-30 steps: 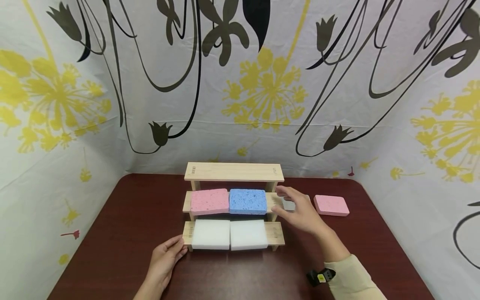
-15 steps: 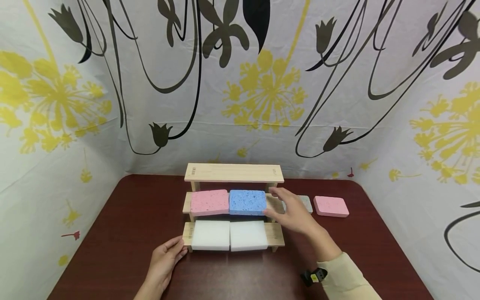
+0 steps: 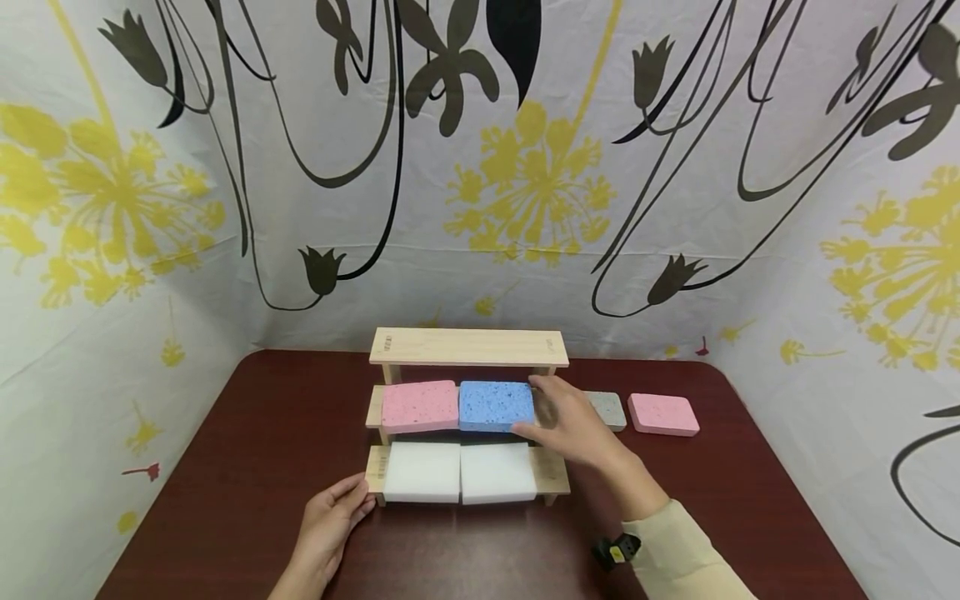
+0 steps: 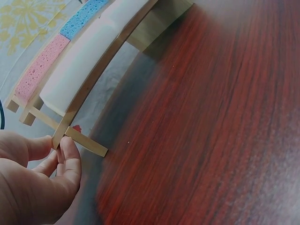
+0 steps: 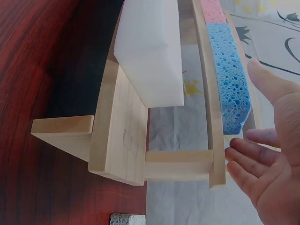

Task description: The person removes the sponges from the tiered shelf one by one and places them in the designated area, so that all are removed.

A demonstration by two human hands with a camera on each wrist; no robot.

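My left hand [image 3: 330, 521] pinches the left end of the bottom step of a light wooden three-step rack [image 3: 468, 346], thumb above and fingers below in the left wrist view. On the middle step lie a pink sponge [image 3: 420, 406] and a blue sponge [image 3: 497, 406], side by side. Two white foam sponges, the left one [image 3: 422, 472] and the right one [image 3: 498, 473], lie on the bottom step. My right hand [image 3: 573, 421] is at the blue sponge's right end, thumb and fingers spread apart; in the right wrist view the fingertips come close to that end.
To the right of the rack, on the dark red table [image 3: 247, 467], lie a grey sponge [image 3: 609, 408], partly behind my right hand, and a pink sponge [image 3: 663, 414]. A patterned cloth [image 3: 480, 200] hangs behind and at both sides. The rack's top step bears nothing.
My right hand has moved left, from beside the rack's right end to the blue sponge's right end, uncovering more of the grey sponge. The left hand has stayed on the rack.
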